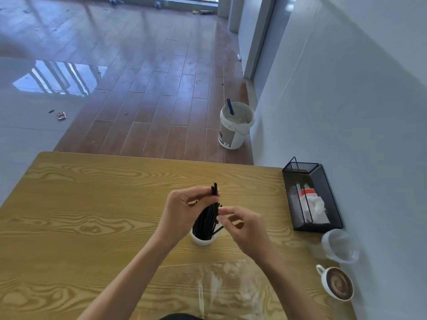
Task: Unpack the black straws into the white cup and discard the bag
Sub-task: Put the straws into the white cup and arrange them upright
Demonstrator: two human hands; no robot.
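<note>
A bundle of black straws (pixel 207 221) stands in the small white cup (pixel 202 240) at the middle of the wooden table (pixel 80 204). My left hand (pixel 182 211) wraps the bundle from the left, its fingers pinching the straw tops that stick up above it. From the right, my right hand (pixel 242 225) touches the straws' upper part with its fingertips. The empty clear plastic bag (pixel 226 282) lies flat on the table near me, partly under my right forearm.
A black mesh tray (pixel 332 218) with napkins and packets stands at the table's right edge by the wall. A clear plastic cup (pixel 340 245) and a coffee cup (pixel 338 284) sit nearer along that edge. A white bucket (pixel 234 125) stands on the floor beyond the table.
</note>
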